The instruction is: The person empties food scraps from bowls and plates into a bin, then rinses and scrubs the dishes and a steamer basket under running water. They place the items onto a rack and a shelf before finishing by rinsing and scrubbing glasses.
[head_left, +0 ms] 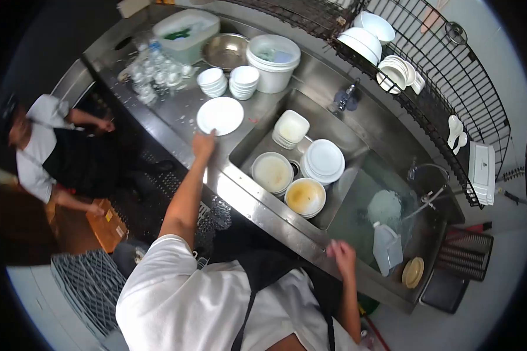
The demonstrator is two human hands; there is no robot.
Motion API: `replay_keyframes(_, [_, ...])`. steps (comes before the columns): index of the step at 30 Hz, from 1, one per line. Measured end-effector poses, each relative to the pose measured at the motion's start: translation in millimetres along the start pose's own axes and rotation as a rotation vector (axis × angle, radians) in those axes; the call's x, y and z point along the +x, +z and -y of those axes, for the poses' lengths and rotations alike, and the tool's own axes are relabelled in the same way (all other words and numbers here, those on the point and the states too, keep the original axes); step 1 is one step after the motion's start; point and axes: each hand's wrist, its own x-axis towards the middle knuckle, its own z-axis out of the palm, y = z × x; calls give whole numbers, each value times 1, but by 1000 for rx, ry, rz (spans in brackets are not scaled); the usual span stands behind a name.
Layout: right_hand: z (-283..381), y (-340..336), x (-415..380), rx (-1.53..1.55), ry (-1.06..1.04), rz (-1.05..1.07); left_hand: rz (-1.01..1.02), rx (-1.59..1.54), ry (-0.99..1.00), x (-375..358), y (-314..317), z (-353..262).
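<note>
My left hand (205,142) is at the near edge of a white plate (220,115) on the steel counter, its fingers pinched on the rim. Over the sink's front edge hangs my right hand (341,253), blurred, beside the water-filled basin; its fingers are too smeared to read. In the other basin stand stacked square bowls (291,126), stacked white plates (325,159), a stack of round dishes (272,173) and a stained bowl (305,197) on a stack. Small white bowls (244,79) stand behind the plate.
A co-worker (70,146) stands at the left. Glasses (158,73), a metal bowl (225,51) and a white bucket (273,63) line the counter's back. A faucet (346,96) rises behind the sink. A jug (386,248) lies in the water. A wire rack (451,105) hangs above.
</note>
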Motion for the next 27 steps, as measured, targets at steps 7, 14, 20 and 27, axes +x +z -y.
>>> replay_keyframes(7, [107, 202, 235, 306, -67, 210, 12, -309, -18, 21, 24, -10])
replay_keyframes(14, [75, 292, 285, 700, 228, 5, 837, -993, -78, -91, 46, -24])
replay_keyframes(20, [-74, 189, 324, 1325, 207, -396, 992, -209, 594, -81, -26, -71])
replay_keyframes(27, [-143, 130, 460, 1432, 341, -499, 473, 314, 469, -52, -157, 11])
